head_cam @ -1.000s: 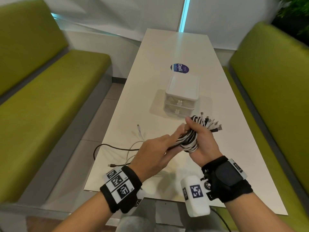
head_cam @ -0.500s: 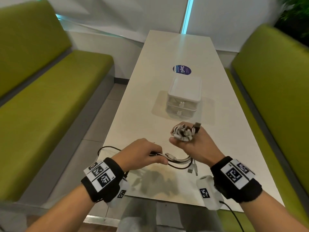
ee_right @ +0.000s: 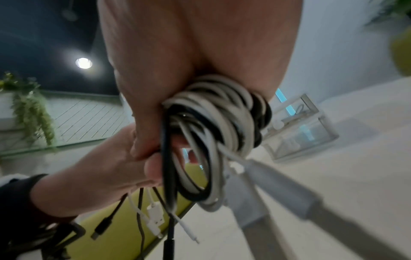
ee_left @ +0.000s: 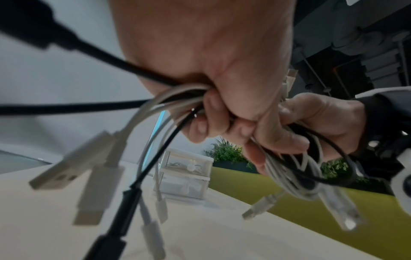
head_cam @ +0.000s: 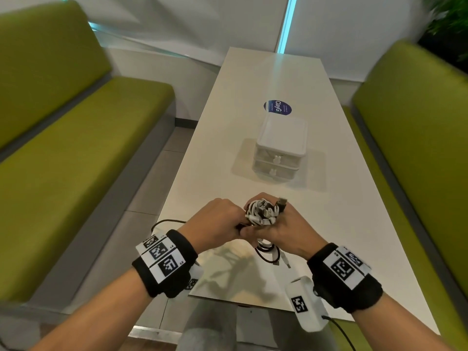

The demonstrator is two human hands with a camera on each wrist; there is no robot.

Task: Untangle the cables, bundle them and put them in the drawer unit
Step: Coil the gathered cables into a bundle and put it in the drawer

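A coil of white and black cables (head_cam: 263,211) sits in my right hand (head_cam: 286,229), whose fingers curl round it, with plug ends sticking up. My left hand (head_cam: 217,221) is pressed against the right and grips the loose cable strands (ee_left: 177,98). Loops (head_cam: 268,252) hang below both hands, above the table. In the right wrist view the coil (ee_right: 213,123) wraps my fingers and plug ends (ee_right: 153,218) dangle. The white two-drawer unit (head_cam: 279,148) stands further back on the table with both drawers closed. A black cable (head_cam: 164,222) trails off to the left.
The long white table (head_cam: 228,153) runs away from me, with a round blue sticker (head_cam: 277,108) behind the drawer unit. Green benches (head_cam: 76,153) flank both sides. A potted plant (head_cam: 445,19) stands at the far right.
My left hand has moved right and up until it meets the right hand at the coil. The slack cables that stretched between the hands are now gathered in.
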